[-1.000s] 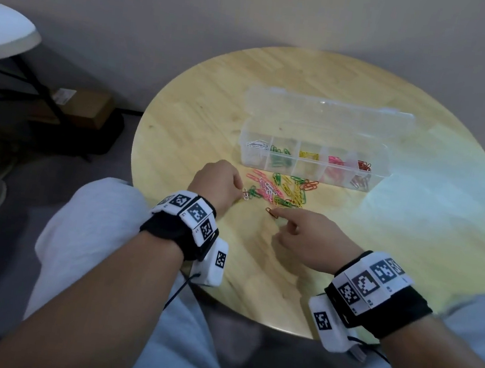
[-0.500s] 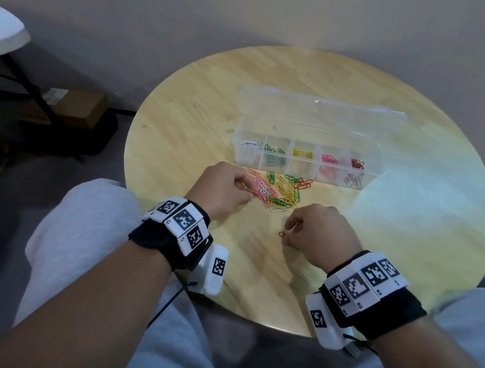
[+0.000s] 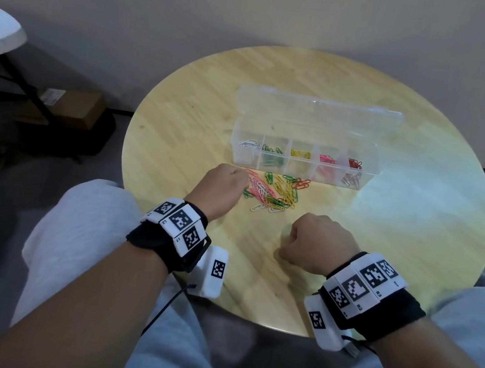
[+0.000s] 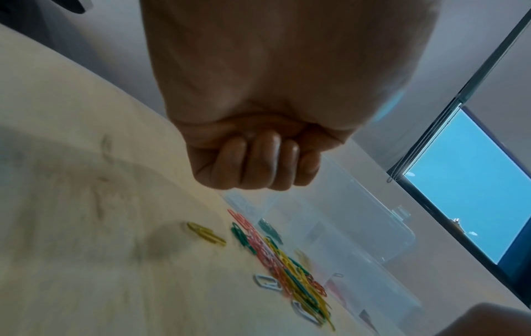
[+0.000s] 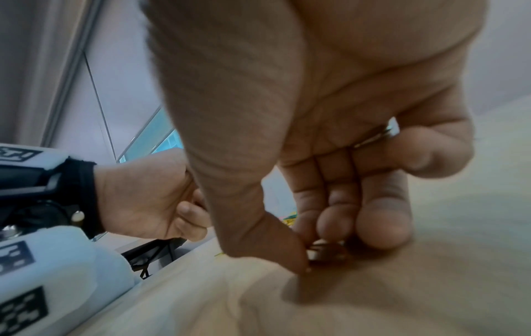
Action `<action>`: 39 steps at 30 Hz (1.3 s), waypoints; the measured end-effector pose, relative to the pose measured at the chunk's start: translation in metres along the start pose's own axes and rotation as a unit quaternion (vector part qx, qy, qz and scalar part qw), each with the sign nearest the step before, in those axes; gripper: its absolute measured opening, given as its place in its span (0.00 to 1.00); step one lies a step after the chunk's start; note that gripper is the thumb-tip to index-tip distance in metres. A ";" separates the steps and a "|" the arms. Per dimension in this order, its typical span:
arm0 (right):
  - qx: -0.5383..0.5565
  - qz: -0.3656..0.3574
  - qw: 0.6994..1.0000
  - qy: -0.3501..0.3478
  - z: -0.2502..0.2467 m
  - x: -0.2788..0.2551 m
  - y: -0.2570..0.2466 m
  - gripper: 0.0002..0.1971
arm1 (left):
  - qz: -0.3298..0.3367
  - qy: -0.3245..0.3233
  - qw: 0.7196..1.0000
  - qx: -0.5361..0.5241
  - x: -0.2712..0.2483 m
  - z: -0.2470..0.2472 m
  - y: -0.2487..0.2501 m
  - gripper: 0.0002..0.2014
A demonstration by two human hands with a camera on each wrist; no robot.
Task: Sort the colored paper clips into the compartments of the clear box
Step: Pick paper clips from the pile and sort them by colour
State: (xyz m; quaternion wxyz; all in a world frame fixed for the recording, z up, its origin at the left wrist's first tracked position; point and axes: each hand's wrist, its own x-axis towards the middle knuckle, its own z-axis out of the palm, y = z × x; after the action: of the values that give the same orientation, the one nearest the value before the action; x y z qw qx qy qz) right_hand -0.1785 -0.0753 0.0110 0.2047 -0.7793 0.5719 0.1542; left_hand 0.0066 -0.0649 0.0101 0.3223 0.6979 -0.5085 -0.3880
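- The wrist bands carry black-and-white square code tags; their small printed letters are too blurred to read.
- The clear box (image 3: 301,157), a long plastic tray, runs left to right at frame centre on the round wooden worktop (image 3: 412,235), lid open behind.
- The loose wire paper clips (image 3: 274,190) lie just below it.
- The left hand (image 3: 222,190) is fisted, holding nothing visible.
- The right hand (image 3: 316,243), lower right, pinches a small clip (image 5: 324,252) against the wood.

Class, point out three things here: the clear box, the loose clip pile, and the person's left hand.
clear box (image 3: 297,172), head view, front wall.
clip pile (image 3: 277,192), head view, pile's middle.
left hand (image 3: 222,190), head view, back of hand.
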 end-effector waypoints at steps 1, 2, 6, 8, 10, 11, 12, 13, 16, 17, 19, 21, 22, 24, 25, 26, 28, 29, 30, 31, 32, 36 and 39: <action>0.026 -0.005 1.000 -0.002 -0.001 0.000 0.001 0.12 | 0.000 0.000 1.000 0.007 0.000 0.000 0.000 0.15; 0.071 -0.012 0.997 -0.002 -0.003 0.001 0.003 0.10 | 0.004 0.001 1.000 0.018 0.000 0.000 -0.001 0.16; 0.367 -0.017 0.930 0.023 -0.014 0.009 0.018 0.03 | 0.041 -0.024 0.994 0.094 0.001 0.008 -0.001 0.18; 0.447 0.000 0.894 0.037 -0.017 0.015 0.027 0.08 | 0.047 -0.058 0.990 0.119 0.003 0.015 -0.004 0.12; 0.452 0.014 0.890 0.049 -0.019 0.023 0.034 0.12 | 0.044 -0.088 0.987 0.128 0.005 0.023 -0.006 0.13; 0.445 0.018 0.894 0.056 -0.020 0.027 0.037 0.13 | 0.044 -0.097 0.985 0.136 0.005 0.026 -0.006 0.14; 0.428 0.019 0.901 0.063 -0.022 0.031 0.040 0.14 | 0.046 -0.100 0.983 0.144 0.006 0.029 -0.006 0.14; 0.401 0.017 0.913 0.072 -0.023 0.036 0.042 0.14 | 0.046 -0.101 0.982 0.151 0.006 0.031 -0.004 0.14; 0.289 -0.013 0.953 0.088 -0.028 0.047 0.042 0.19 | 0.044 -0.078 0.980 0.179 0.009 0.035 0.002 0.12; 0.252 -0.022 0.964 0.082 -0.029 0.051 0.041 0.21 | 0.041 -0.067 0.978 0.191 0.010 0.035 0.004 0.11; 0.184 -0.029 0.981 0.059 -0.029 0.057 0.038 0.24 | 0.036 -0.043 0.975 0.216 0.013 0.036 0.006 0.09; 0.151 -0.025 0.987 0.053 -0.028 0.059 0.039 0.23 | 0.025 -0.015 0.971 0.236 0.015 0.037 0.009 0.07; 0.147 -0.024 0.987 0.058 -0.028 0.058 0.040 0.22 | 0.022 -0.003 0.969 0.245 0.017 0.039 0.010 0.07; 0.149 -0.020 0.986 0.069 -0.028 0.053 0.044 0.22 | 0.016 0.008 0.964 0.266 0.021 0.042 0.015 0.06; 0.151 -0.017 0.986 0.072 -0.028 0.050 0.046 0.21 | 0.011 0.008 0.961 0.275 0.022 0.045 0.018 0.07; 0.153 -0.015 0.985 0.071 -0.028 0.047 0.049 0.22 | 0.008 0.007 0.959 0.282 0.024 0.047 0.021 0.07; 0.173 -0.017 0.983 0.064 -0.028 0.041 0.052 0.22 | 0.000 -0.002 0.956 0.292 0.027 0.050 0.023 0.08; 0.189 -0.020 0.980 0.058 -0.028 0.039 0.054 0.22 | -0.003 -0.008 0.955 0.297 0.028 0.050 0.024 0.07; 0.203 -0.025 0.977 0.055 -0.029 0.036 0.055 0.22 | -0.006 -0.015 0.953 0.303 0.028 0.050 0.023 0.08; 0.214 -0.029 0.975 0.057 -0.030 0.034 0.056 0.22 | -0.010 -0.023 0.951 0.308 0.027 0.049 0.023 0.09; 0.221 -0.029 0.973 0.064 -0.032 0.033 0.058 0.22 | -0.014 -0.031 0.949 0.313 0.026 0.047 0.022 0.10; 0.229 -0.020 0.969 0.095 -0.037 0.034 0.060 0.19 | -0.023 -0.065 0.946 0.318 0.021 0.041 0.019 0.13; 0.203 -0.017 0.973 0.104 -0.035 0.036 0.057 0.11 | -0.018 -0.049 0.948 0.313 0.019 0.042 0.020 0.10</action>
State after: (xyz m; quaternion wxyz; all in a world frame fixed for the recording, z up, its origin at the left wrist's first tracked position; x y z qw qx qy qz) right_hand -0.2218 -0.1375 0.0163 0.3005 -0.7425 0.5964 -0.0506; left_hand -0.0353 -0.0911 0.0020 0.0551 0.7529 -0.6068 -0.2488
